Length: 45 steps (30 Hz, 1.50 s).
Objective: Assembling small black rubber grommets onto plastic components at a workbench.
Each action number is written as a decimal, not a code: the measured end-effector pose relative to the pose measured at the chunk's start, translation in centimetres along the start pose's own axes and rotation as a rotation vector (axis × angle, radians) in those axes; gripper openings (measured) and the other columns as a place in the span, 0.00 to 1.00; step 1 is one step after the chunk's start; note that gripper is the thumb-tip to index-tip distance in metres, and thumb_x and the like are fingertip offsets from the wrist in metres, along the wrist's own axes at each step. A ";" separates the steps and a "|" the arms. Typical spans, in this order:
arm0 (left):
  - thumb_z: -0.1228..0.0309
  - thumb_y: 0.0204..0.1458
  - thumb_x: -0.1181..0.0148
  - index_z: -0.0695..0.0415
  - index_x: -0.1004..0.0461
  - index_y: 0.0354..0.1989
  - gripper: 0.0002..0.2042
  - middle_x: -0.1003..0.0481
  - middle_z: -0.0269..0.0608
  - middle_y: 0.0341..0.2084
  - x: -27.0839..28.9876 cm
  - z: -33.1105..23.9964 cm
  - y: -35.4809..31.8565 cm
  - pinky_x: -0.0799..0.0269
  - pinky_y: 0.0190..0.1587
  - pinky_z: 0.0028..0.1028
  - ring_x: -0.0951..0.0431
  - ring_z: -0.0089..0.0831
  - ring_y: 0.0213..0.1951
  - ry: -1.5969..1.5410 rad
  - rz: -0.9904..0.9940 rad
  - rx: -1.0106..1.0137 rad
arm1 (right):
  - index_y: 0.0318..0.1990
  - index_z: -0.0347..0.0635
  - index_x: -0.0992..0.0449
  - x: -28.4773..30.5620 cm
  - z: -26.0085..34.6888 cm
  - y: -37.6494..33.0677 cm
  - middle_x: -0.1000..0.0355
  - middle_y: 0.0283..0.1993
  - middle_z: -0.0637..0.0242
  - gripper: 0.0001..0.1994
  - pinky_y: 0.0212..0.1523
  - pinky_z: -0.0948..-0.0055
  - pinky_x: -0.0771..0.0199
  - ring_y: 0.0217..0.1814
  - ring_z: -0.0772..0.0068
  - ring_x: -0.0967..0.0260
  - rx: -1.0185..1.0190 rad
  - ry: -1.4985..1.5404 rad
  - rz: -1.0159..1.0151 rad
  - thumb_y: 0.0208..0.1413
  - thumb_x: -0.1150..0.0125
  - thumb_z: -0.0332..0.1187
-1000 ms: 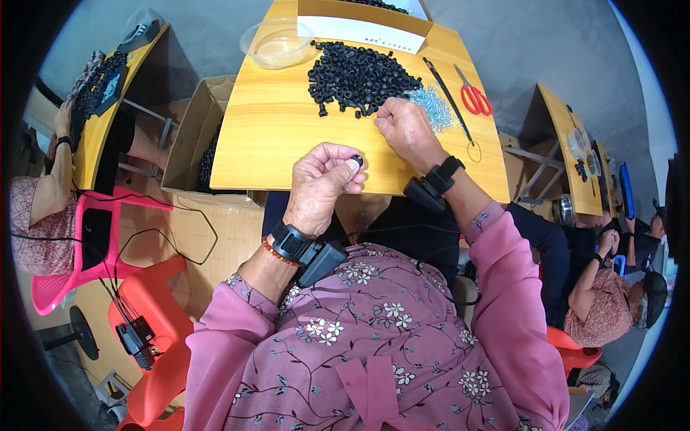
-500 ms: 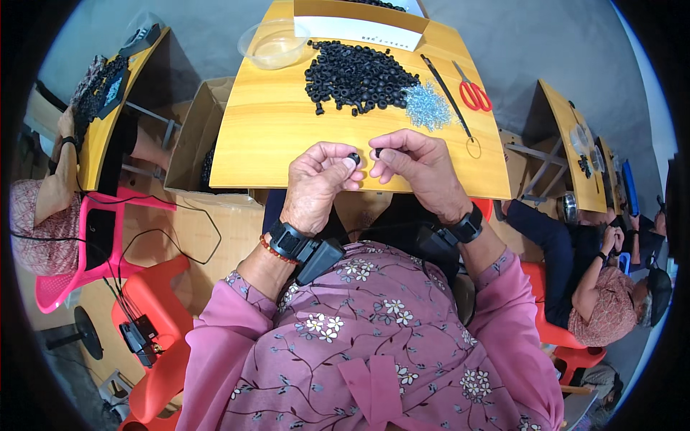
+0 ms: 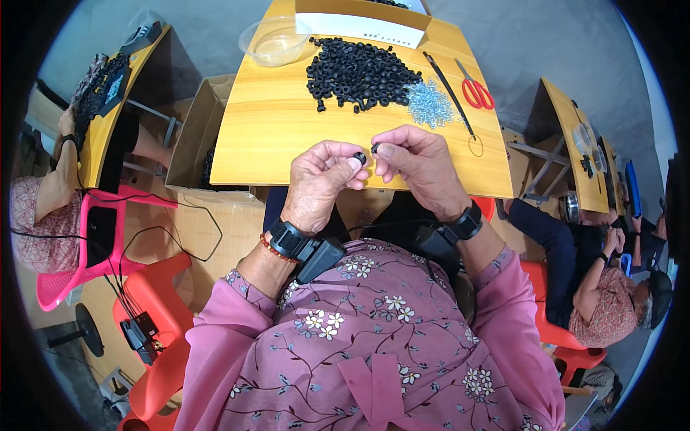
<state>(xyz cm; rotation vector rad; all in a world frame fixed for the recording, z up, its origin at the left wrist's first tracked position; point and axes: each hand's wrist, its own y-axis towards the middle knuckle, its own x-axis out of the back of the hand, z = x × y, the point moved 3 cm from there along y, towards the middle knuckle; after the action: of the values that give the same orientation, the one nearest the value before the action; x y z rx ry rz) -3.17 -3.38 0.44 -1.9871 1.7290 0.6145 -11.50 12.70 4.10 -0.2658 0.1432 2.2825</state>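
At the table, fingers pinch black parts before a printed box.

at the centre of the frame, only a narrow gap parts the left hand and the right hand; above them, bare table lies open leftward, while the black pile, silvery heap, black rod and scissors obstruct upper centre to upper right.

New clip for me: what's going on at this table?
A person at a yellow table pinches a small black piece in the left hand and a second piece in the right hand, held close together at the near edge. Beyond the hands lie a black heap and, touching its right side, a pale bluish pile. Scissors lie further right; a clear bowl sits far left.
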 end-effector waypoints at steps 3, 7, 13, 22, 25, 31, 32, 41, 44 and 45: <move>0.80 0.59 0.42 0.65 0.25 0.46 0.08 0.20 0.44 0.36 0.0 -0.1 0.0 0.22 0.38 0.23 0.19 0.27 0.35 0.033 0.014 -0.020 | 0.46 0.29 0.23 -0.3 -0.1 -0.1 0.22 0.35 0.60 0.09 0.34 0.79 0.22 0.33 0.76 0.24 -0.017 0.036 0.002 0.60 0.38 0.25; 0.80 0.59 0.42 0.65 0.25 0.46 0.08 0.20 0.44 0.37 0.0 -0.1 0.1 0.21 0.38 0.23 0.20 0.25 0.35 0.058 0.017 -0.030 | 0.45 0.29 0.23 -0.4 0.1 -0.1 0.21 0.36 0.59 0.09 0.34 0.79 0.21 0.34 0.76 0.23 0.001 -0.056 -0.021 0.60 0.38 0.24; 0.80 0.59 0.42 0.65 0.26 0.46 0.08 0.20 0.44 0.37 0.0 -0.1 0.1 0.21 0.39 0.23 0.20 0.25 0.35 0.075 0.013 -0.052 | 0.44 0.30 0.22 -0.5 0.1 -0.2 0.21 0.35 0.61 0.08 0.33 0.81 0.22 0.33 0.78 0.24 0.076 -0.168 -0.028 0.59 0.37 0.24; 0.81 0.57 0.40 0.67 0.25 0.43 0.07 0.20 0.42 0.33 -0.4 -0.5 -0.1 0.22 0.37 0.21 0.21 0.21 0.31 0.119 -0.031 -0.083 | 0.43 0.31 0.21 -0.8 -0.3 -0.1 0.21 0.34 0.64 0.07 0.31 0.83 0.23 0.33 0.82 0.25 0.121 -0.248 -0.061 0.59 0.37 0.25; 0.81 0.56 0.39 0.67 0.24 0.43 0.07 0.20 0.41 0.32 -0.4 -0.4 0.0 0.22 0.37 0.21 0.21 0.21 0.31 0.122 -0.042 -0.081 | 0.43 0.31 0.21 -0.9 -0.3 -0.1 0.21 0.34 0.64 0.07 0.32 0.83 0.23 0.33 0.82 0.25 0.118 -0.262 -0.064 0.59 0.37 0.24; 0.81 0.56 0.39 0.68 0.24 0.43 0.08 0.20 0.41 0.32 -0.5 -0.4 0.0 0.22 0.35 0.20 0.22 0.20 0.30 0.176 -0.062 -0.099 | 0.43 0.32 0.21 -1.2 0.0 -0.4 0.22 0.33 0.65 0.07 0.33 0.83 0.23 0.33 0.82 0.25 0.143 -0.359 -0.058 0.59 0.37 0.24; 0.82 0.55 0.39 0.68 0.24 0.43 0.08 0.20 0.41 0.32 -0.5 -0.4 -0.1 0.22 0.35 0.20 0.22 0.20 0.30 0.190 -0.064 -0.103 | 0.43 0.32 0.21 -1.3 0.0 -0.5 0.22 0.33 0.66 0.07 0.33 0.83 0.23 0.33 0.83 0.25 0.152 -0.376 -0.057 0.59 0.37 0.24; 0.82 0.56 0.40 0.67 0.24 0.42 0.07 0.20 0.40 0.31 -0.8 -0.9 -0.3 0.23 0.36 0.21 0.22 0.21 0.30 0.271 -0.069 -0.106 | 0.40 0.29 0.21 -1.8 0.8 -0.8 0.26 0.33 0.67 0.05 0.33 0.82 0.26 0.32 0.82 0.27 0.239 -0.531 -0.049 0.58 0.38 0.22; 0.82 0.56 0.40 0.67 0.24 0.42 0.07 0.20 0.40 0.31 -0.7 -0.8 -0.4 0.23 0.35 0.20 0.22 0.21 0.29 0.301 -0.042 -0.150 | 0.40 0.29 0.21 -1.8 1.0 -0.8 0.27 0.32 0.67 0.05 0.32 0.81 0.26 0.31 0.82 0.27 0.251 -0.539 -0.038 0.58 0.38 0.22; 0.82 0.56 0.40 0.67 0.24 0.42 0.07 0.20 0.40 0.31 -0.8 -0.8 -0.4 0.23 0.35 0.20 0.22 0.21 0.29 0.305 -0.047 -0.160 | 0.40 0.29 0.21 -1.8 1.0 -0.8 0.27 0.32 0.67 0.05 0.33 0.81 0.26 0.31 0.82 0.28 0.242 -0.530 -0.020 0.58 0.38 0.22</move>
<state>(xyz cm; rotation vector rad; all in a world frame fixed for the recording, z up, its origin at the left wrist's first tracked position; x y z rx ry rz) -2.83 -3.15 1.53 -2.3269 1.8485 0.4657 -9.85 12.12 5.51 0.4588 0.1366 2.2086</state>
